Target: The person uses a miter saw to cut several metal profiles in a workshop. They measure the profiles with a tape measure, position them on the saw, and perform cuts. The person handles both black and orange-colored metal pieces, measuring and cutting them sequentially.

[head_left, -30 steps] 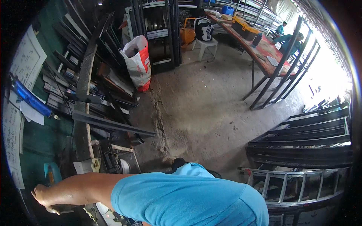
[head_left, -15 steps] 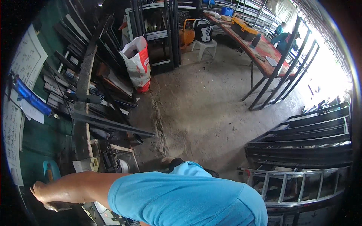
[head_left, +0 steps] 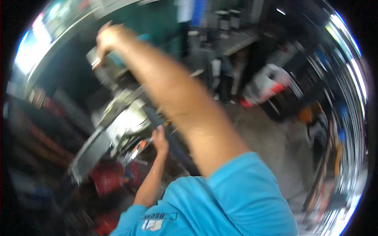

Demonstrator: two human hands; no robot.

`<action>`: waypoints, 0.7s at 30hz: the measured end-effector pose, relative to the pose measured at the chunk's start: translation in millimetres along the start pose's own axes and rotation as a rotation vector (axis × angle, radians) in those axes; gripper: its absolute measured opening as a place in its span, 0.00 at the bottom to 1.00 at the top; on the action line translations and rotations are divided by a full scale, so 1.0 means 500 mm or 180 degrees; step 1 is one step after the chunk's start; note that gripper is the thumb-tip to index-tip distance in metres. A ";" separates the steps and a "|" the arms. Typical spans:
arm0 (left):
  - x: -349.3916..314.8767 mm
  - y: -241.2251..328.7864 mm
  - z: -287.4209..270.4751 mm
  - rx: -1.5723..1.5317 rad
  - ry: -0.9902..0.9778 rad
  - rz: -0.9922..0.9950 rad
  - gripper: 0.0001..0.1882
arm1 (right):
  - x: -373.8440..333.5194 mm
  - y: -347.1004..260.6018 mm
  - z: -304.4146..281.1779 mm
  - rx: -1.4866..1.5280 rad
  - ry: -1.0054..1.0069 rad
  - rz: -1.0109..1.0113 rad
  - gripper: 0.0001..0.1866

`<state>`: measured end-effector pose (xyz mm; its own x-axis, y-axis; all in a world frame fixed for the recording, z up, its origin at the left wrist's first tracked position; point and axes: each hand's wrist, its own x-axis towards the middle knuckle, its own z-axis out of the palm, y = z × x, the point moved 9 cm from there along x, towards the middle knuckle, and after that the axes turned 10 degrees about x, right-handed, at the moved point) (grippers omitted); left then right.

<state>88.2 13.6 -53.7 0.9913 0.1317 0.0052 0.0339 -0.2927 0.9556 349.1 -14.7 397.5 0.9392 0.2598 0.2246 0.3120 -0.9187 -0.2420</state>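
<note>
The picture is smeared by motion. My right arm reaches up across the middle to my right hand [head_left: 110, 38], its fingers bent downward beside a blurred grey metal part [head_left: 95, 59]. Whether they grip that part cannot be made out. Lower down, my left hand [head_left: 160, 141] is beside a bench machine with a pale, whitish-green body [head_left: 128, 118] and a long grey bed [head_left: 92, 151]. Its fingers point upward, and what they touch is unclear. An orange and silver piece [head_left: 141, 146] is just left of that hand. A teal thing [head_left: 118, 58] shows partly behind my right forearm.
Dark shelving with metal lengths [head_left: 232, 39] runs along the back. A white and red sack [head_left: 269, 84] stands on the concrete floor [head_left: 271, 137] to the right. Blurred red things [head_left: 108, 179] lie below the machine at the left.
The view has swung left, bringing the machine and my left hand into sight. My right arm now stretches toward the upper left, and the sack appears farther right.
</note>
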 end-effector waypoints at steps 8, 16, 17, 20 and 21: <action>-0.028 0.047 -0.026 -0.0320 0.0117 -0.0522 0.27 | 0.012 -0.019 0.006 0.0857 -0.0577 -0.0130 0.78; -0.009 0.055 -0.014 -0.0362 0.0045 -0.0682 0.29 | 0.002 0.030 -0.007 0.1222 -0.0501 0.0156 0.81; -0.005 0.051 -0.013 -0.0461 0.0021 -0.0738 0.29 | 0.004 0.022 -0.005 0.1203 -0.0468 0.0115 0.77; -0.002 0.040 -0.031 -0.0174 0.0129 -0.0783 0.30 | 0.005 0.001 0.004 0.1195 -0.0625 0.0060 0.67; -0.007 0.048 -0.041 -0.0177 0.0155 -0.0841 0.30 | -0.004 -0.008 0.006 0.1226 -0.0841 0.0099 0.63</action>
<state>83.0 25.3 -24.6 0.9417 0.2423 -0.2335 0.2821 -0.1899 0.9404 346.3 -10.6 395.3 0.9377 0.3465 -0.0242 0.2668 -0.7631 -0.5887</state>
